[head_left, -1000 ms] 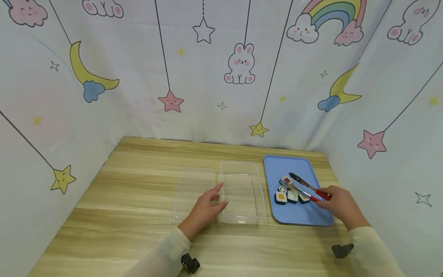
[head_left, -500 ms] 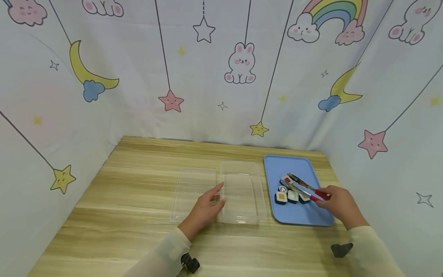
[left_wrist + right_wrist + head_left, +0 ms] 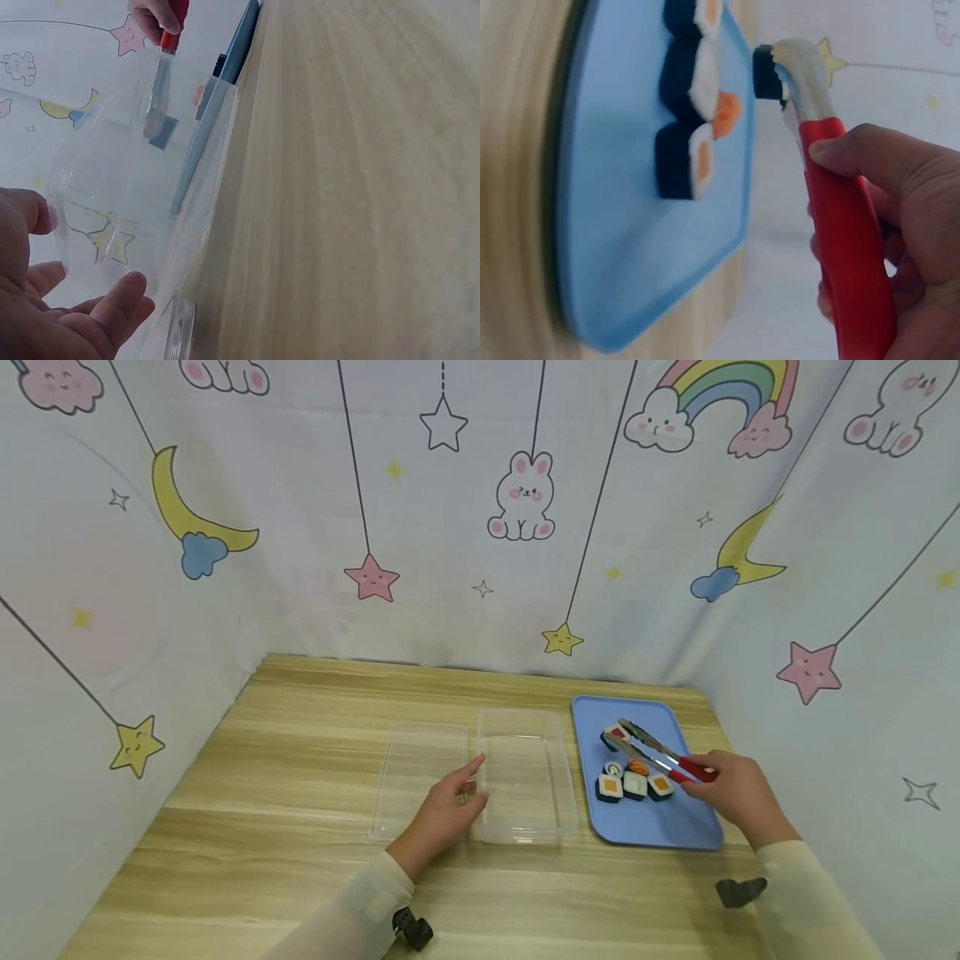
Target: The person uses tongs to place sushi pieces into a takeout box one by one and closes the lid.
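My right hand (image 3: 738, 795) grips the red handles of metal tongs (image 3: 847, 232). Between the tongs' tips is a sushi roll (image 3: 617, 732) with a red centre and dark wrap, raised above the blue tray (image 3: 622, 828). Other sushi stays on the tray: two rolls with orange centres, a pale green-topped roll (image 3: 635, 786), a small white roll (image 3: 612, 769) and an orange-topped piece (image 3: 638, 767). My left hand (image 3: 441, 812) has its fingers spread against the left side of a clear plastic container (image 3: 567, 785), thumb and index finger at the wall.
A flat clear lid (image 3: 408, 760) lies left of the container, partly behind the left hand. The wooden table (image 3: 315, 760) meets a white curtain (image 3: 450, 610) printed with stars, moons and rabbits on the back and both sides.
The tongs have lifted the red-centred roll and carried it slightly away, toward the tray's back, uncovering the orange-topped piece. The left hand has barely moved.
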Available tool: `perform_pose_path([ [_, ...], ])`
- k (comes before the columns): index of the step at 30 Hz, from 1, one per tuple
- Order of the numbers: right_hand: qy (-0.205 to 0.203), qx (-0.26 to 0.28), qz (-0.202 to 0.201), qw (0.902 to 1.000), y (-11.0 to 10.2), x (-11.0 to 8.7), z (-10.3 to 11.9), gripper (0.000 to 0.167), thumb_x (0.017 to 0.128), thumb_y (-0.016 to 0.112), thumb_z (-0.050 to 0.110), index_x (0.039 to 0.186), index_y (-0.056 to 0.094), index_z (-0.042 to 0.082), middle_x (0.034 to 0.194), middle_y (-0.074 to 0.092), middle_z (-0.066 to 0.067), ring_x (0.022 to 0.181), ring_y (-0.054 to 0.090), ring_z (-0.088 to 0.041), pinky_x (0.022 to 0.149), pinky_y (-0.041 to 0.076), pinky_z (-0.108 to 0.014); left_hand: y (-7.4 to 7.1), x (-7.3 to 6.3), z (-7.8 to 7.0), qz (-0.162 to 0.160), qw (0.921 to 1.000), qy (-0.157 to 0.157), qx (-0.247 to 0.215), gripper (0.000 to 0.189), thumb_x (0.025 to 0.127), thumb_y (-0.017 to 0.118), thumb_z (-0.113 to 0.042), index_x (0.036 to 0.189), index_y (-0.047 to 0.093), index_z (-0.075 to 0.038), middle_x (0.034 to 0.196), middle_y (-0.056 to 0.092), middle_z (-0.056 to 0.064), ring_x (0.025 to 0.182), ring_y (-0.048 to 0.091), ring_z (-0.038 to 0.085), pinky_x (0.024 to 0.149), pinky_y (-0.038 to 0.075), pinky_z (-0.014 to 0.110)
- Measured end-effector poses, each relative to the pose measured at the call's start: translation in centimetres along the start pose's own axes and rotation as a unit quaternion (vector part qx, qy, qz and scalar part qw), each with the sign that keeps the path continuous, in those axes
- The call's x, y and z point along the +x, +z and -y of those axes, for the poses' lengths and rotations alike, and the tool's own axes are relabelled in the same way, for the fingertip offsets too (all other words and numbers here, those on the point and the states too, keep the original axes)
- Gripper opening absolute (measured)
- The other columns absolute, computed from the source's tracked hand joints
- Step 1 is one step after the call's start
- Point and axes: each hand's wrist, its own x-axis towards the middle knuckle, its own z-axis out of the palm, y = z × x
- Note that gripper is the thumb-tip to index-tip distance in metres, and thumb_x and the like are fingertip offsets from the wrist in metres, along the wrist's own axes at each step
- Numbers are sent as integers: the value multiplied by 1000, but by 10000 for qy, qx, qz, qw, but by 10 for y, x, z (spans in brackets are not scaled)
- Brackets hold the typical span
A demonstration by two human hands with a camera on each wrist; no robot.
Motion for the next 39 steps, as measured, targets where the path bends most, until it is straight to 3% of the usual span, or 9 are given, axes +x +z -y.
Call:
perform_pose_path([
  [10,-709,269,6,9971,-11,23,51,44,86,85,20,124,74,0,105,72,-16,87,62,-28,68,56,-38,-1,0,3,-18,10000,-26,-16,63,101,67,-22,159,45,-19,158,45,21,135,55,38,97,54,51],
  [18,-1294,120,327,9910,5,44,97,43,85,86,23,123,77,7,108,73,-10,84,63,-21,69,54,-36,-1,0,2,-31,10000,-60,3,63,100,68,-20,159,45,-18,155,48,21,132,57,38,99,53,53],
  [26,-1521,82,971,9835,31,61,130,37,83,86,21,117,79,9,100,73,-2,83,62,-18,70,54,-35,-1,1,3,11,9999,-82,56,64,100,68,-22,159,44,-18,156,47,20,132,57,38,98,53,53],
  [31,-1697,-171,1092,9793,43,69,142,34,82,86,20,114,81,11,101,74,-2,82,60,-16,69,54,-33,-1,2,3,13,10000,-71,-9,63,100,68,-20,159,45,-18,157,46,20,133,57,38,98,54,53],
  [39,-1515,-296,1221,9804,47,76,157,34,82,84,16,115,80,10,106,73,-6,87,61,-17,72,55,-35,-1,2,4,41,10000,-44,-80,65,100,68,-20,160,43,-16,158,44,20,133,56,39,97,54,51],
])
